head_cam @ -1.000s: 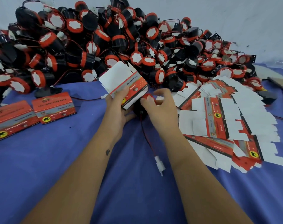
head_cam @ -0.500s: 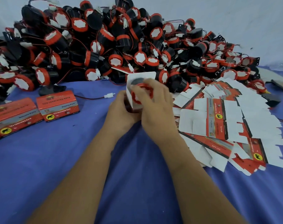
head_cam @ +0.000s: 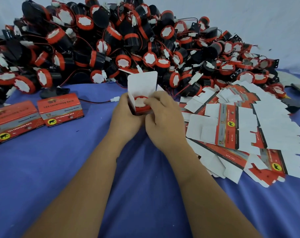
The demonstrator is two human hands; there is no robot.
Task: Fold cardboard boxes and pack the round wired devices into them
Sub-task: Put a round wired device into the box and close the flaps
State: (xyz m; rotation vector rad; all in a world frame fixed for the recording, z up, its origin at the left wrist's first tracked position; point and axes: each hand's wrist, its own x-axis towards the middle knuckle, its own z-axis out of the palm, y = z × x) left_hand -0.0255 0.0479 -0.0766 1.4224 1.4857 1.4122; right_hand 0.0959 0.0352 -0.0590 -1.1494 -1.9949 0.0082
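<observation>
I had the open box (head_cam: 142, 86) upright at the tabletop's (head_cam: 42, 177) centre, its white flap standing up — the round device (head_cam: 141, 104) sat in its mouth, white-and-red face toward me. My left grip (head_cam: 127, 115) wrapped the box; my right grip (head_cam: 163, 117) pinched the device's rim. Two closed boxes (head_cam: 60, 109) to the left read "12V reversing horn" and "Genuine Parts". Flat blanks (head_cam: 240, 127) lay to the right — the device heap (head_cam: 128, 45) lay behind.
</observation>
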